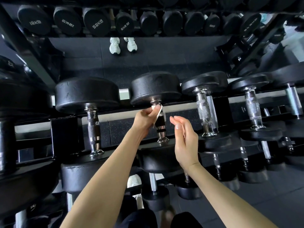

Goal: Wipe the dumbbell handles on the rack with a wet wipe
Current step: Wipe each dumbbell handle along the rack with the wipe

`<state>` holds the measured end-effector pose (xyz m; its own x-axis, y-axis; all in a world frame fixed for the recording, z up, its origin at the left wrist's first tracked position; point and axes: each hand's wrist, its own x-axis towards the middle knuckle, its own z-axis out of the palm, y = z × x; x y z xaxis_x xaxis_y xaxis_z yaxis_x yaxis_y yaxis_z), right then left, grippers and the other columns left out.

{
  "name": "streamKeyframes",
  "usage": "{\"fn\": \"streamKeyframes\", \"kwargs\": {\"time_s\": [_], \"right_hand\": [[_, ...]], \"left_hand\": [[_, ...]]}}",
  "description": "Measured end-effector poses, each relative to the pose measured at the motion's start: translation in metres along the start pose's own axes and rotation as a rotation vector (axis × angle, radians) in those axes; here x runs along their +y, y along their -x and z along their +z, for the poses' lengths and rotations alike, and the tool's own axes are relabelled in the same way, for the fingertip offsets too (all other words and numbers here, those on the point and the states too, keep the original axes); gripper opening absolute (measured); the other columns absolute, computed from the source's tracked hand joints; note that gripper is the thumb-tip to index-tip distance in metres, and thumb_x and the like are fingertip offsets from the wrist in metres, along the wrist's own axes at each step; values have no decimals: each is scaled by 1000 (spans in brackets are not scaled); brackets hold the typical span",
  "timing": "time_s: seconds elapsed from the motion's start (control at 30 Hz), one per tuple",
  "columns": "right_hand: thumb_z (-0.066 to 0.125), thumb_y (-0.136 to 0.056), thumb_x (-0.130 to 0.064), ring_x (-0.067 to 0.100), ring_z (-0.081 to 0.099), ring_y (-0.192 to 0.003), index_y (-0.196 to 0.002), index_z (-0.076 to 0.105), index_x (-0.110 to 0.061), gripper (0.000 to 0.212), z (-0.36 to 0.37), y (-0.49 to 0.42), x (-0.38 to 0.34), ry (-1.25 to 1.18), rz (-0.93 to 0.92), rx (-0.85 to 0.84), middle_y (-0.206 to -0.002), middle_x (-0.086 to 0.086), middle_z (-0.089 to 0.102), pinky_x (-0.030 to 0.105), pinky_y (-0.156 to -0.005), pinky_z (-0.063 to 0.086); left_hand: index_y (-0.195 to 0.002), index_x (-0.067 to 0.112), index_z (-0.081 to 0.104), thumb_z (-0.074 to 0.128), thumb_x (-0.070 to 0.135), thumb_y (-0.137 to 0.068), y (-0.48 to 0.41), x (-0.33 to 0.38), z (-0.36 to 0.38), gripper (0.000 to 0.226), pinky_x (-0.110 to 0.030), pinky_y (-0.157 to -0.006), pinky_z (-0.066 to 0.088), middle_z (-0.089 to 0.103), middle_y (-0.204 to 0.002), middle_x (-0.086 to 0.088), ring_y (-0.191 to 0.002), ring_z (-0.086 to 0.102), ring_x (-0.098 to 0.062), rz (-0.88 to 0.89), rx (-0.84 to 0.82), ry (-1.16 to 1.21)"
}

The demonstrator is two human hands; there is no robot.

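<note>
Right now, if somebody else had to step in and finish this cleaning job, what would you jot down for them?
Left hand: pinching the wet wipe against the top of the middle dumbbell handle, just under its far head.
Right hand: open, empty, hovering beside that handle, not touching it.
Done: cannot tell which handles are already clean.
Left: wipe down this handle, then check the neighbours, the left handle and the right handle, and the rest of the rack.

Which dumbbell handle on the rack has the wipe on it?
The middle dumbbell handle: the left hand presses the white wipe against its top. The neighbouring handles are bare; the right hand hangs open beside it.
</note>
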<state>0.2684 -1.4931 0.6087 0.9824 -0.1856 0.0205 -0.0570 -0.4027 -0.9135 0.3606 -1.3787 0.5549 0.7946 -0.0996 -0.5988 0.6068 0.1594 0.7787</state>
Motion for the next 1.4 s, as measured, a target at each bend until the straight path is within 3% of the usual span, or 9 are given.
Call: {"fn": "streamKeyframes", "kwargs": {"time_s": [0.1, 0.2, 0.4, 0.53, 0.63, 0.87, 1.03, 1.2, 1.4], "right_hand": [[33, -94, -39, 2, 57, -111, -118, 56, -5, 48, 0, -1, -1, 11, -10, 6, -115, 0, 64, 16, -97, 42], [33, -93, -39, 1, 57, -111, -118, 56, -5, 48, 0, 0, -2, 2, -16, 15, -115, -1, 64, 16, -96, 42], [33, -94, -36, -3, 56, -110, -119, 55, -5, 46, 0, 0, -5, -5, -14, 22, -116, -1, 63, 10, -94, 40], [35, -96, -29, 1, 56, -109, -119, 55, -3, 40, -1, 0, -6, 15, -19, 21, -116, 2, 64, 9, -93, 40], [34, -95, -35, 3, 58, -109, -117, 57, -5, 44, -4, 2, -9, 4, -15, 9, -115, 2, 65, 13, -93, 43], [52, -95, -16, 0, 64, -94, -112, 59, -14, 19, -32, 8, -30, -140, 74, -32, -98, -5, 69, 13, -80, 48], [66, -85, -30, 0, 65, -82, -106, 61, -17, 25, -61, 3, -42, -104, 169, -179, -89, -9, 68, 19, -78, 51], [70, -80, -41, 2, 62, -80, -98, 61, -25, 25, -91, -7, -51, -22, 121, -263, -86, -14, 65, 22, -77, 50], [66, -85, -24, 2, 62, -81, -90, 66, -22, 5, -139, -30, -40, -84, 79, -304, -86, -10, 67, 21, -75, 49]], "left_hand": [[-56, 16, 51, 64, 43, -85, 13, 2, 1, 42, -20, -46, 34, 44, -41, 12, -39, 39, -5, 72, 55, -320], [-50, 17, 51, 61, 35, -88, 33, -9, -3, 43, -21, -53, 47, 49, -38, 10, -39, 46, 2, 77, -42, -453], [-55, 14, 56, 77, 40, -73, 34, -8, -8, 38, -23, -54, 42, 60, -59, -1, -56, 54, -11, 74, -51, -826], [-78, 9, 69, 80, 44, -67, 36, -4, -2, 38, -27, -60, 46, 67, -75, 1, -73, 64, -17, 30, -43, -954], [-60, 11, 58, 78, 39, -72, 44, 6, -6, 37, -23, -49, 35, 51, -56, 2, -55, 50, -14, 9, -18, -969], [-71, 3, 66, 63, 21, -90, 81, 36, -3, 26, -10, -43, 34, 53, -48, 10, -42, 44, 0, 80, 51, -505], [-89, 7, 67, 50, 1, -94, 109, 59, 27, 19, -15, -57, 48, 65, -75, -5, -65, 59, -11, 22, -52, -150], [-92, 1, 63, 42, -7, -94, 131, 70, 71, 22, -17, -56, 50, 67, -63, 2, -58, 65, -8, 23, -118, -36], [-112, 7, 63, 54, 2, -91, 141, 77, 107, 23, -30, -85, 56, 70, -106, -14, -95, 69, -23, -17, 17, 7]]}}
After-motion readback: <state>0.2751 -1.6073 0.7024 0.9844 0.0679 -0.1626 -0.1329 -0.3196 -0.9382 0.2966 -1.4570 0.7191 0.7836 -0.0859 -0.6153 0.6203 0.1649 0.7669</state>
